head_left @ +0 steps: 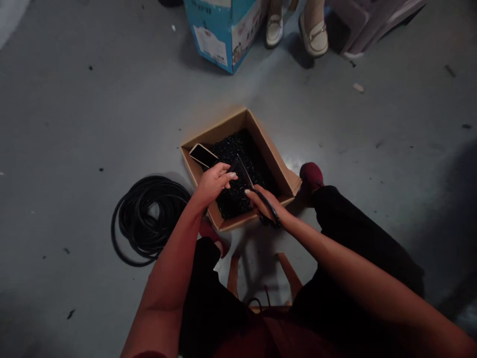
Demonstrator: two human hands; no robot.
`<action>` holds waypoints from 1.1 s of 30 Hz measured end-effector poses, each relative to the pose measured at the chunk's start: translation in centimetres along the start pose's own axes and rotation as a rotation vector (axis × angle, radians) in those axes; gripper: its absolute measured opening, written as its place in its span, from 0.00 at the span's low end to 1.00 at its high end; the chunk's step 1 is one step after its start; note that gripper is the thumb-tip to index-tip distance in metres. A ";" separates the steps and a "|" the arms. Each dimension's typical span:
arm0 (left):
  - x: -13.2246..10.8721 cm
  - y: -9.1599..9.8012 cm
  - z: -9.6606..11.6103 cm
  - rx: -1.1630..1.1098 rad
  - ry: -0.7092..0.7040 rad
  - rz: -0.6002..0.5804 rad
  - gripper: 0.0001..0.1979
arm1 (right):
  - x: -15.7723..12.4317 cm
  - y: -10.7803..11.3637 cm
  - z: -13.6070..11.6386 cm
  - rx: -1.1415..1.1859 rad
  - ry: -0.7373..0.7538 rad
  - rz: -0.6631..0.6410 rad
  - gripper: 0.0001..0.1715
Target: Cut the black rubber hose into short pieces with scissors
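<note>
My right hand (263, 201) is closed around the dark handles of a pair of scissors (245, 172), whose blades point up over the open cardboard box (266, 141). Just left of the blades, my left hand (215, 183) has its thumb and fingers drawn together; whatever may be between them is too dark to make out. Beneath both hands, many small black pieces (233, 144) fill the bottom of the box. A phone with a dark screen (203, 155) leans in the box's left corner, beyond my left hand.
A coil of black tubing or cable (149, 219) lies on the floor beside my left forearm. Farther off stand a blue printed carton (214, 37), another person's shoes (313, 37) and a plastic stool (357, 25). Small dark scraps (70, 313) dot the grey floor.
</note>
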State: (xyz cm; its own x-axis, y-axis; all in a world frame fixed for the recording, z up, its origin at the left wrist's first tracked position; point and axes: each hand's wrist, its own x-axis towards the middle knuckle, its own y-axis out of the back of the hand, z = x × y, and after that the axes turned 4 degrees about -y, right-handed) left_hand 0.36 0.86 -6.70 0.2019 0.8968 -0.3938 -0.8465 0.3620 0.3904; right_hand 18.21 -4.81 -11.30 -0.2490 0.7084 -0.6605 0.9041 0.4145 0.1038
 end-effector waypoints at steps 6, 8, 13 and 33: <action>0.0 0.2 0.3 -0.478 0.047 0.039 0.15 | -0.5 1.5 -1.9 -0.015 0.049 0.006 0.17; 0.0 0.2 0.4 -0.549 0.059 0.040 0.15 | -0.6 1.7 -2.3 -0.073 0.063 0.019 0.18; 0.0 0.3 0.8 -0.596 0.105 0.063 0.14 | -1.0 2.0 -2.8 -0.043 0.109 -0.012 0.18; 0.2 0.4 -0.4 0.103 -0.036 0.081 0.19 | -0.7 2.3 -1.9 -0.270 0.156 -0.084 0.29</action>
State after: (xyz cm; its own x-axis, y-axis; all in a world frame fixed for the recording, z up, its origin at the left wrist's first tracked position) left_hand -0.15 1.07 -6.96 0.1542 0.9319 -0.3282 -0.8060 0.3108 0.5038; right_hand 19.77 -3.28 -9.16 -0.3879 0.7359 -0.5550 0.7588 0.5967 0.2609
